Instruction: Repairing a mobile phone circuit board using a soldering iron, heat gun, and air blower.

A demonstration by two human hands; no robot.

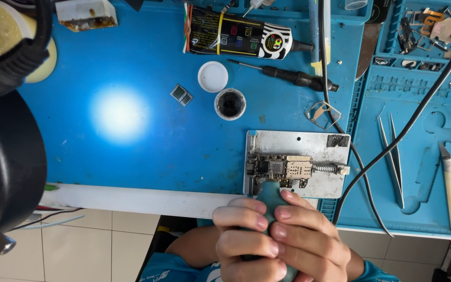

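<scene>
Blue work mat (147, 141) fills the bench, a bright pool of lamp light on its left half. Up top lies a black glue tube (236, 37) on its side — yellow band, small coloured squares, a black-and-white striped shoulder, nozzle pointing right. Below it a black-handled screwdriver (288, 75) slants, tip to the left. Then a round white lid (213, 76), and just beside it a small open pot (230, 103) of dark paste. Off to the right, tweezers (392, 156) and a white-handled knife (449, 188) lie lengthwise on the moulded tray.

Now the hands, low and centre: left hand (246, 235) and right hand (309, 243) are wrapped together, fingers curled over one another, both closed tight around a teal rubber blower (271, 197). Its long axis runs up and away from the person, narrow end aimed at the circuit board (283, 169) — right at the board's lower edge. The board sits long-side across, clamped in a silver metal holder (296, 143) with a spring at its right end.
</scene>
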